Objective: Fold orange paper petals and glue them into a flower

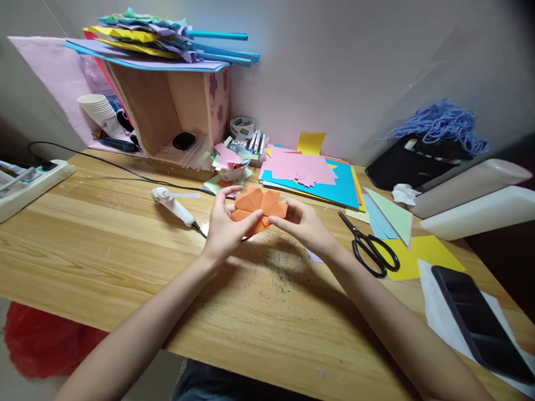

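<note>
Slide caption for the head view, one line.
Left hand and right hand hold folded orange paper above a wooden desk.

Craft desk [104, 245], indoors: scissors [356, 231], coloured paper [298, 166], markers [256, 143].

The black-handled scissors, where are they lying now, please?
In the head view, the scissors lie on the table, right of the right hand, partly over a yellow sheet.

Grey wall [321, 72] behind wood-grained table [104, 256]; floor [156, 376] below seemingly pale, mostly hidden.
</note>
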Demonstrator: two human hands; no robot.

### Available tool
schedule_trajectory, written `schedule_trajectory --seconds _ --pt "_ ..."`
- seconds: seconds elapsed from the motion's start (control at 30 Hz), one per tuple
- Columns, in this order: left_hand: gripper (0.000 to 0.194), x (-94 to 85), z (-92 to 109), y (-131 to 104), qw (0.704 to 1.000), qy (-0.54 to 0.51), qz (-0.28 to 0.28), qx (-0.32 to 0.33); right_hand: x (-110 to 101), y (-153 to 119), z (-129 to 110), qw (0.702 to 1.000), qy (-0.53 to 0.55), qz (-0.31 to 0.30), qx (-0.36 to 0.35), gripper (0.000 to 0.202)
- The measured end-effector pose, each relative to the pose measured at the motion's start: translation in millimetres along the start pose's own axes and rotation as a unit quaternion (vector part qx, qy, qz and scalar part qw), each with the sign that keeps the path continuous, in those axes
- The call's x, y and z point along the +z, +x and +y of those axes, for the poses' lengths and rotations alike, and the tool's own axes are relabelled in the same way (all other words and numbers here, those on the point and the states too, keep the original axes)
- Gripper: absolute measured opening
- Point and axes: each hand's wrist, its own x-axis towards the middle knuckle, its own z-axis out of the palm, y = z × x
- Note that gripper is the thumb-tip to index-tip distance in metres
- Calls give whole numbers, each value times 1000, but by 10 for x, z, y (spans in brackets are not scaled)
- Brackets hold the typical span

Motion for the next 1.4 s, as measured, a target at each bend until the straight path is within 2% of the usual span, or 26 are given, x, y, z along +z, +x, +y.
schedule_trajectory --seconds 0.1,0.4,0.57,0.73,0.87,1.03,1.23,1.33,1.4 --pt "69 13 19 -21 1000 15 -12 4 -26 3 -3 1000 -17 17 -4 26" --pt "72 -27 -19 29 996 66 -50 -20 -82 -3 -40 999 -36 -12 10 27" --pt "71 -42 -54 59 998 29 -47 -36 -112 1 -69 998 -5 -47 51 36" --pt "60 -39 -85 87 996 -28 -62 -64 -87 11 -50 999 7 -9 49 32" --pt "69 -37 -56 78 994 -16 -78 -71 -84 14 -10 998 25 13 56 35" --pt "68 -57 -51 65 993 -13 -87 -81 -83 12 18 997 -7 13 79 33" --pt "68 -84 -90 90 991 -19 -108 -79 -55 8 21 998 5 8 56 37" --pt "68 -119 -82 82 990 -8 -107 -89 2 -7 3 998 -1 -3 56 32" --pt "62 -184 -48 12 991 24 -103 -85 63 -21 -17 998 -9 -21 59 30"
